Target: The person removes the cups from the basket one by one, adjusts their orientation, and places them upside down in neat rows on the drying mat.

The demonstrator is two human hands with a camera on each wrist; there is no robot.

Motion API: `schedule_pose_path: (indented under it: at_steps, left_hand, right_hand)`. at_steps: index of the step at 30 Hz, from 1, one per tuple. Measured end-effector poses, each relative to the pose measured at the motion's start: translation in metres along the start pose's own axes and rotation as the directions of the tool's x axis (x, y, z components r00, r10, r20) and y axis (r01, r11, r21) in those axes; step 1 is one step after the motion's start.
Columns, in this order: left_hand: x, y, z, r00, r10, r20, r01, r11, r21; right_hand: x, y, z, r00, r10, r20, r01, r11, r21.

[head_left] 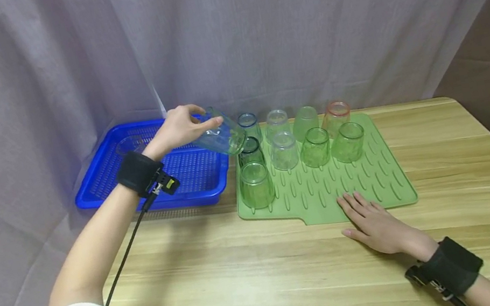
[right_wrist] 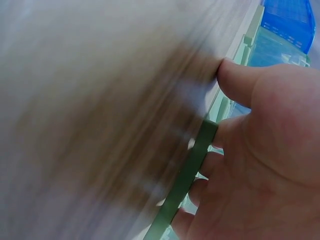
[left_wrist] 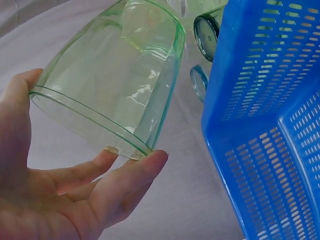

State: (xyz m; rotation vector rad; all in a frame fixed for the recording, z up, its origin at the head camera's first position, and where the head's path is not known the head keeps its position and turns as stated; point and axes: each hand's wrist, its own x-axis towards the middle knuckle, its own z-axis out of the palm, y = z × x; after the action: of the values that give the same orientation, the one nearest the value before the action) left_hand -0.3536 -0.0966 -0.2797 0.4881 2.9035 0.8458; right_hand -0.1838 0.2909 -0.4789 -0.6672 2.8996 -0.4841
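My left hand (head_left: pixel 185 125) grips a pale green glass (left_wrist: pixel 110 75) near its rim, with thumb and fingertips spread around the edge. The glass is tilted, its base pointing down toward the right, between the blue basket (head_left: pixel 155 204) and the green drying mat (head_left: pixel 311 196). Upside-down glasses stand in rows on the mat, among them a green one (head_left: pixel 257 186) at the front left and a pink-rimmed one (head_left: pixel 337 117) at the back right. My right hand (head_left: pixel 378 228) lies with fingers extended on the mat's front edge, thumb on the wooden table.
Inside the basket, behind my left wrist, another clear glass (head_left: pixel 129 145) shows faintly. A grey curtain (head_left: pixel 278 32) hangs right behind basket and mat. A black cable (head_left: pixel 125 256) runs down from the left wrist band. Wooden table (head_left: pixel 248 283) extends in front.
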Motion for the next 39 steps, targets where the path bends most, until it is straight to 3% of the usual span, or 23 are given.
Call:
schedule_pose_path:
  at_steps: [19, 39]
  left_hand:
    - [0.003, 0.013, 0.014, 0.999, -0.001, 0.035, 0.003, 0.999, -0.052]
    - [0.0, 0.018, 0.04, 0.998, -0.028, 0.054, 0.035, 0.989, -0.145]
  right_hand:
    - [-0.001, 0.0, 0.001, 1.0, 0.015, 0.012, -0.016, 1.0, 0.017]
    - [0.005, 0.001, -0.001, 0.999, 0.015, 0.043, -0.017, 0.999, 0.031]
